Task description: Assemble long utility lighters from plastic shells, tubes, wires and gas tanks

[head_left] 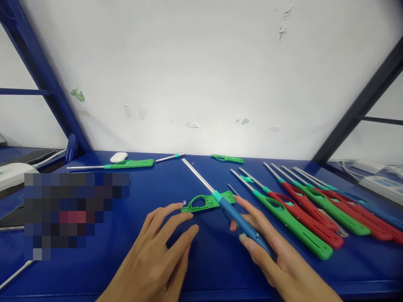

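Observation:
A blue long-nosed lighter with a metal tube and turquoise collar is gripped in my right hand, tilted with its tube pointing up and left. Behind it lies a green lighter casing half, its inner side facing up; the blue handle crosses in front of its right end. My left hand hovers low over the table, fingers spread, with nothing held. Its fingertips are at the left end of that casing; whether they touch it I cannot tell. A tiny metal piece sits beside the index fingertip.
Several assembled lighters, including a green one and a red one, lie in a row at right on the blue table. At the back are another green lighter, a loose metal tube, a green casing and a white case.

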{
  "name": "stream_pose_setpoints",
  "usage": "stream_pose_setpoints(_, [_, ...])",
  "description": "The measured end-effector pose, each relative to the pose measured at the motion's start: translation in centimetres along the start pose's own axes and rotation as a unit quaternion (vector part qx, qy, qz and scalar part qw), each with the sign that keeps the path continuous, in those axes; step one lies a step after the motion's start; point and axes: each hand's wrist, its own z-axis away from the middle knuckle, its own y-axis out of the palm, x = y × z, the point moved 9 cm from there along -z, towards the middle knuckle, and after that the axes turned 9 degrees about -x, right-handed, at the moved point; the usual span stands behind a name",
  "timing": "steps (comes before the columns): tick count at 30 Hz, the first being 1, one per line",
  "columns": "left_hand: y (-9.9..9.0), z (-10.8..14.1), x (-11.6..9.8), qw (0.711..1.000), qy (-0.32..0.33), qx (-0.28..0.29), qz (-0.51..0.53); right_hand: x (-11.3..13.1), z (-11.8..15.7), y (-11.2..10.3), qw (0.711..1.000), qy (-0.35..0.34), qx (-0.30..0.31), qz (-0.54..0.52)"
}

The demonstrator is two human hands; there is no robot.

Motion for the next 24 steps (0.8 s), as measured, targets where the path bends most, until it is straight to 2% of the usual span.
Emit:
stream_pose_setpoints(5, [-0.1, 0.4, 0.0, 1.000, 0.001, 0.001, 0.015, 0.2, 0.6, -0.2, 1.000, -0.001, 0.004, 0.011])
stream_pose_setpoints(8, [-0.1, 1.2, 0.1, 1.000, 0.017, 0.010, -0.024, 1.0, 1.3, 0.4, 0.998, -0.031, 0.053, 0.029])
stream_pose_setpoints(10, [0.1, 1.8, 0.0, 0.995, 0.050, 0.024, -0.079, 1.7, 1.8, 1.2, 0.992, -0.066, 0.097, 0.042])
stream_pose_setpoints(12, [0.6, 2.4, -0.1, 0.990, 0.084, 0.046, -0.099, 2.1, 2.2, 1.4, 0.988, -0.093, 0.108, 0.057])
stream_pose_setpoints(14, [0.8, 2.7, -0.1, 0.990, 0.101, 0.055, -0.081, 2.1, 2.3, 0.9, 0.987, -0.115, 0.078, 0.079])
stream_pose_setpoints(17, [0.3, 2.2, 0.1, 0.994, 0.089, 0.020, -0.053, 3.1, 2.5, -0.5, 0.973, -0.194, 0.006, 0.129])
stream_pose_setpoints(20, [-0.2, 1.3, 0.5, 0.998, 0.052, -0.015, -0.033, 5.2, 2.1, -3.8, 0.934, -0.292, -0.112, 0.170])
stream_pose_setpoints(22, [-0.1, 1.0, 0.7, 0.999, 0.032, -0.019, -0.025, 6.2, 0.8, -6.6, 0.907, -0.314, -0.195, 0.203])
stream_pose_setpoints(24, [0.4, 1.0, 0.9, 0.999, 0.025, -0.002, -0.021, 7.1, -1.6, -8.6, 0.878, -0.322, -0.220, 0.276])
